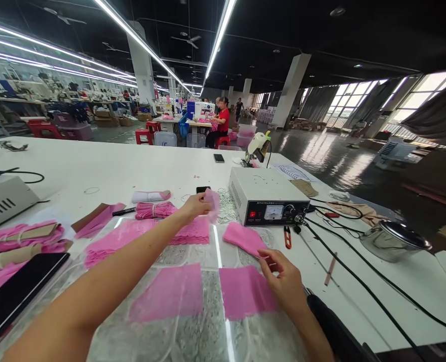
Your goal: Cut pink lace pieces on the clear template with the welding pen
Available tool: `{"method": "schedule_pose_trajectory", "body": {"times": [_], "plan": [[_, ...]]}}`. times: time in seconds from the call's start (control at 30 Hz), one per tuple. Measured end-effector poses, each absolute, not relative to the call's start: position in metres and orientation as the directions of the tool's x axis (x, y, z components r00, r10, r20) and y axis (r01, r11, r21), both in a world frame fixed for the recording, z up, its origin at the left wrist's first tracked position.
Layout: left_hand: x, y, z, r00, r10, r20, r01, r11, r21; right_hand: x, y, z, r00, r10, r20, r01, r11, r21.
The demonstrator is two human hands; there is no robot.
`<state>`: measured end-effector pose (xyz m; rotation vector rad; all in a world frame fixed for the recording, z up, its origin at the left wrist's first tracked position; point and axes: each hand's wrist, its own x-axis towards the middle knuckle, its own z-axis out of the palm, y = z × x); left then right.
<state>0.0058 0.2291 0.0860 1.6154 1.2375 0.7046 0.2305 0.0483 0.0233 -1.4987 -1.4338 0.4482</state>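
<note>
My left hand [196, 205] reaches forward over the table and pinches a small pink fabric piece [212, 202], lifted above a stack of pink pieces [192, 232]. My right hand [283, 277] rests nearer me with fingers closed on the edge of another pink piece [244, 238]. Two flat pink rectangles [170, 292] [245, 291] lie on the clear sheet [192, 332] in front of me. A tied pink bundle [155, 209] lies beyond the stack.
A white control box [268, 197] with a dial stands right of my left hand; black cables [358, 281] run from it. Red snips [287, 237], a metal pot [392, 241], a grey machine [2, 201], pink stacks [15, 241] and a black tablet [15, 296] surround. People work far behind.
</note>
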Motion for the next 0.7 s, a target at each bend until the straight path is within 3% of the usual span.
{"method": "schedule_pose_trajectory", "body": {"times": [0.17, 0.37, 0.53, 0.7], "plan": [[0.021, 0.208, 0.065, 0.471, 0.881, -0.033, 0.570, -0.276, 0.774, 0.242, 0.058, 0.010, 0.226, 0.914, 0.337, 0.675, 0.102, -0.730], [0.046, 0.198, 0.046, 0.663, 0.749, -0.024, 0.620, -0.530, 0.579, 0.247, 0.069, 0.015, 0.216, 0.940, 0.262, 0.698, 0.039, -0.715], [0.059, 0.212, 0.041, 0.697, 0.712, -0.080, 0.657, -0.590, 0.469, 0.256, 0.082, 0.014, 0.260, 0.937, 0.234, 0.715, -0.024, -0.698], [0.063, 0.212, 0.031, 0.708, 0.690, -0.148, 0.673, -0.597, 0.436, 0.266, 0.090, -0.001, 0.287, 0.936, 0.206, 0.701, -0.058, -0.711]]}}
